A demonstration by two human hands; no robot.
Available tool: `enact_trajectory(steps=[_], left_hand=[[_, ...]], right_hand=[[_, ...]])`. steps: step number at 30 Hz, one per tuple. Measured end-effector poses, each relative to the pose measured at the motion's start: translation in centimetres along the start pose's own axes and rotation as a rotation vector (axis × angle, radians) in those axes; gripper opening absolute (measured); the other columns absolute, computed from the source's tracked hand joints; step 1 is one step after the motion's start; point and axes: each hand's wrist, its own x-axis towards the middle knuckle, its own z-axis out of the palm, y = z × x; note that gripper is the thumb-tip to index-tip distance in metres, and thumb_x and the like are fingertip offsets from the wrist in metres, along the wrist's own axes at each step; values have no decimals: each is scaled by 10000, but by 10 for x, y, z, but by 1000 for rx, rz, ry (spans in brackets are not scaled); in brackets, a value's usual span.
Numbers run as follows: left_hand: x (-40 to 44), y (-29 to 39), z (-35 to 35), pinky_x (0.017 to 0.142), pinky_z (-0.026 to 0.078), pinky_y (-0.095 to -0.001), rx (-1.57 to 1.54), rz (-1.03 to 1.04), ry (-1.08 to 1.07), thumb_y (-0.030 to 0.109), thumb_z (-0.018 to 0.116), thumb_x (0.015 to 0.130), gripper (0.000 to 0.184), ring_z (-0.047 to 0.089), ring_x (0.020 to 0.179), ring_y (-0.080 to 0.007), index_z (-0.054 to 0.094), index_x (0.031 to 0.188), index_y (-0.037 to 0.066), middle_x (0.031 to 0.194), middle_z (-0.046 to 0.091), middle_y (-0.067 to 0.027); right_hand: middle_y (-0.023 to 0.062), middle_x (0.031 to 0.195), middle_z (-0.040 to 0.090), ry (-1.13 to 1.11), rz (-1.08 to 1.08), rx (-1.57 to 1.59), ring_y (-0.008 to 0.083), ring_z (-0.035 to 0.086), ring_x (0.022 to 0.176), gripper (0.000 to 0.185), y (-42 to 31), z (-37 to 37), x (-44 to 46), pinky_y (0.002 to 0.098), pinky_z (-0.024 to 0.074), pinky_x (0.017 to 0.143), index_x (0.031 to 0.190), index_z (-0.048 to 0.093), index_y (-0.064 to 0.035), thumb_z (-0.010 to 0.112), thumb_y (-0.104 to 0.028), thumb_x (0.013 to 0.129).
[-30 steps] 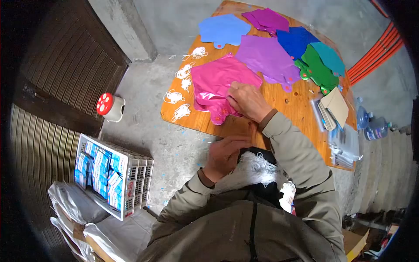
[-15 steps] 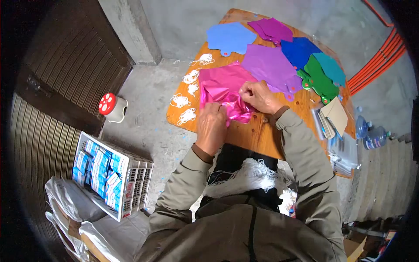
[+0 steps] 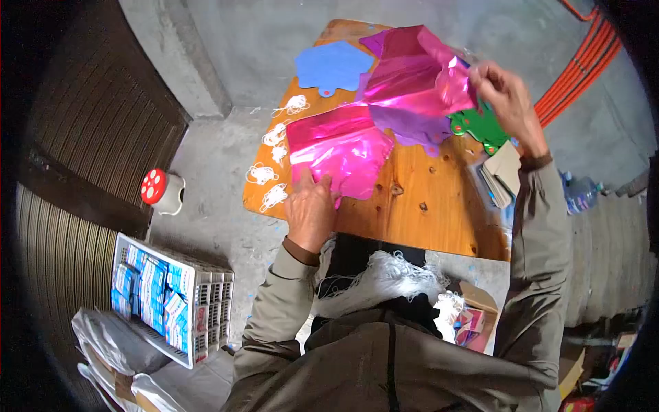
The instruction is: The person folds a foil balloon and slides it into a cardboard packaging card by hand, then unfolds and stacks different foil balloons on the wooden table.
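Note:
My right hand [image 3: 506, 103] is raised over the right side of the table, thumb and fingers pinched on the edge of a shiny pink foil sheet [image 3: 405, 79]. That sheet stretches leftward above the purple and blue pieces and partly hides them. A second flat pink foil piece [image 3: 340, 147] lies on the wooden table at its left. On its lower left edge rests my left hand [image 3: 311, 209], fingers stretched out and apart. Whether the two pink sheets are joined cannot be seen.
Light blue [image 3: 333, 65], purple [image 3: 419, 130] and green pieces [image 3: 484, 127] lie on the table [image 3: 425, 199]. White string bundles [image 3: 261, 174] line its left edge. White strands [image 3: 391, 278] lie by my lap. A crate of boxes [image 3: 192, 323] and a stool [image 3: 165, 192] stand left.
My right hand has moved up and right from the crumpled pink foil, pulling a sheet out wide. My left hand has shifted slightly left and down; its fingers now lie flat on smoothed foil.

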Motion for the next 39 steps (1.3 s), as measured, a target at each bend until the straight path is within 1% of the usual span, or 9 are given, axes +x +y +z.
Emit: enact_trajectory(steps=[6, 14, 19, 20, 21, 24, 27, 36, 39], left_hand=[[6, -6, 0, 682, 554, -508, 88, 34, 9, 269, 777, 884, 252, 703, 797, -386, 754, 1047, 77, 1010, 613, -201], [19, -3, -2, 635, 546, -514, 179, 12, -21, 331, 781, 893, 300, 701, 775, -396, 761, 1040, 70, 961, 620, -203], [25, 8, -2, 680, 547, -516, 110, -14, -15, 317, 761, 912, 301, 703, 828, -407, 753, 1001, 30, 923, 662, -218], [25, 14, -3, 695, 546, -516, 71, -5, 1, 308, 759, 910, 295, 704, 845, -406, 749, 988, 23, 928, 669, -215], [24, 20, -3, 710, 546, -517, 30, 3, 16, 299, 758, 909, 290, 704, 862, -406, 746, 975, 17, 932, 676, -212], [20, 37, 9, 749, 532, -529, -274, 136, 90, 235, 721, 938, 268, 692, 881, -432, 709, 1063, -2, 931, 682, -211], [15, 55, 23, 821, 525, -485, -405, 221, 120, 164, 710, 938, 284, 661, 950, -410, 668, 1167, 2, 998, 678, -202], [12, 105, 52, 900, 502, -471, -559, 291, 52, 126, 769, 838, 372, 613, 1053, -373, 645, 1175, 30, 1151, 631, -174], [25, 117, 51, 951, 487, -493, -401, 594, 203, 175, 780, 825, 402, 583, 1126, -393, 655, 1184, 41, 1207, 611, -188]], right_hand=[[-14, 913, 605, 34, -23, -42, 67, 565, 849, 71, 8, -14, -71, 274, 493, 759, 970, 608, 18, 577, -43, 989], [-11, 949, 665, 263, 36, -102, 79, 588, 886, 198, 69, -147, -20, 269, 507, 834, 1102, 672, 42, 577, -118, 1032], [0, 879, 639, -26, -10, -93, 94, 620, 782, 94, -3, -61, -70, 298, 542, 698, 1025, 622, -4, 598, -80, 974], [51, 869, 645, -157, 188, -35, 140, 639, 769, 86, -23, -41, -83, 317, 537, 699, 995, 603, -12, 618, -82, 947], [124, 912, 637, -182, -19, -360, 236, 639, 791, 106, -27, -23, -96, 362, 516, 726, 940, 593, 8, 635, -66, 878], [175, 875, 615, -306, -20, -286, 379, 637, 833, 114, 9, 26, -142, 443, 511, 742, 943, 597, -11, 628, -93, 870], [174, 985, 664, -459, -12, -362, 387, 664, 914, 137, 26, 51, -169, 468, 534, 775, 955, 622, -12, 656, -131, 897], [162, 1049, 668, -295, 126, -443, 381, 644, 1014, 237, 14, 43, -190, 484, 520, 839, 995, 669, -35, 748, -241, 908], [155, 1124, 666, -291, 67, -491, 370, 649, 1037, 227, 19, 50, -205, 478, 519, 834, 1010, 692, -43, 761, -224, 891]])
